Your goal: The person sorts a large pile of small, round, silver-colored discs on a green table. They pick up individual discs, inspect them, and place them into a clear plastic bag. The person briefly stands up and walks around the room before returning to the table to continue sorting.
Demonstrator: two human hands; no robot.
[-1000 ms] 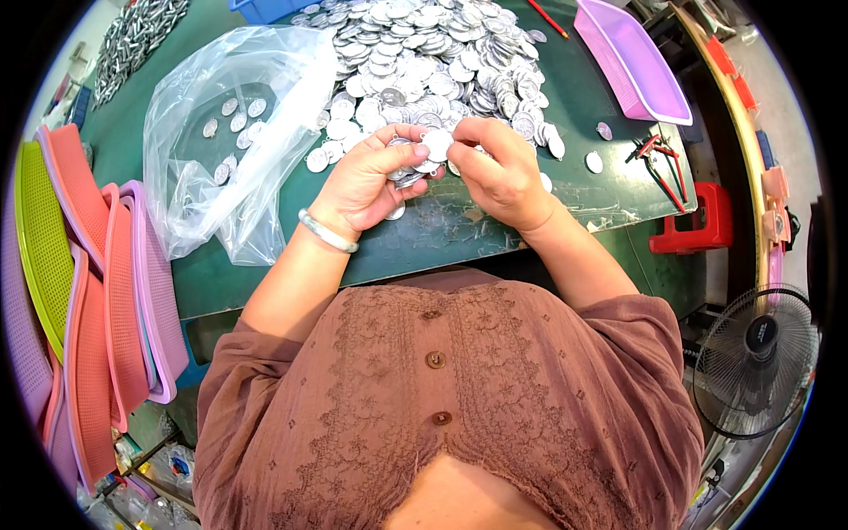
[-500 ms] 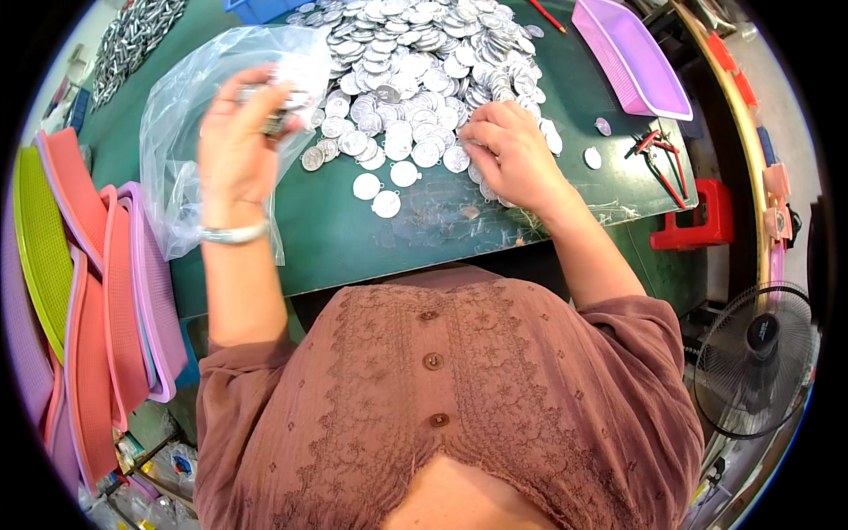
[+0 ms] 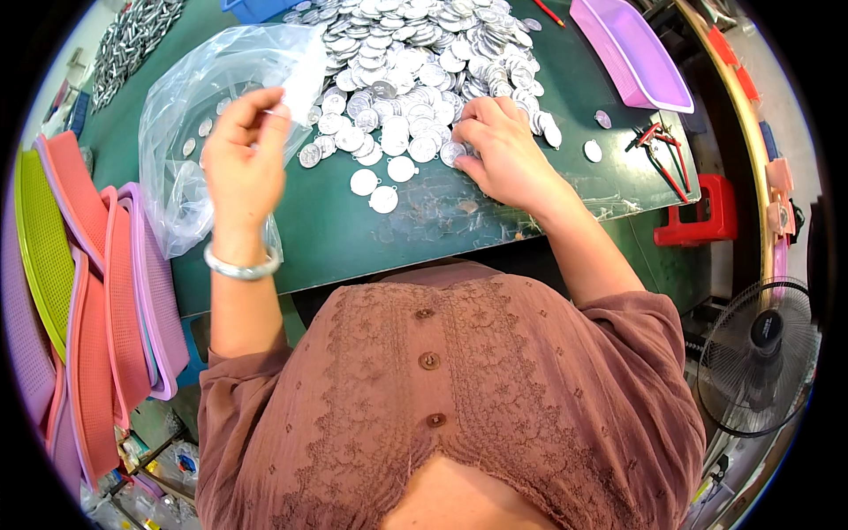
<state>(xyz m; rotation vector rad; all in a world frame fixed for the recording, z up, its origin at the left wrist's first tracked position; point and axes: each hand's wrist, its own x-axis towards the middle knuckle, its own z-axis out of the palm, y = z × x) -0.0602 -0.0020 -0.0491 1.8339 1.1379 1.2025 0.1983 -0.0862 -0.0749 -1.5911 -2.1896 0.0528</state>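
Observation:
My left hand is over a clear plastic bag, its fingers half curled and apart, with nothing visible in them. Several silver round metal tags show inside the bag. At the near right edge of a large heap of the same tags, my right hand has its fingers bent, thumb and forefinger around a tag. Its palm side is hidden. Between the hands, a few loose tags with small loops lie flat on the green table.
A lilac basket and red-handled pliers are at the table's right. Beyond stand a red stool and a fan. Stacked coloured baskets crowd the left. Small metal parts and a blue bin lie farther back.
My left hand held several metal tags; they are gone from it, and tags now show in the bag. My right hand has shifted slightly left, its fingers around a tag at the heap's edge.

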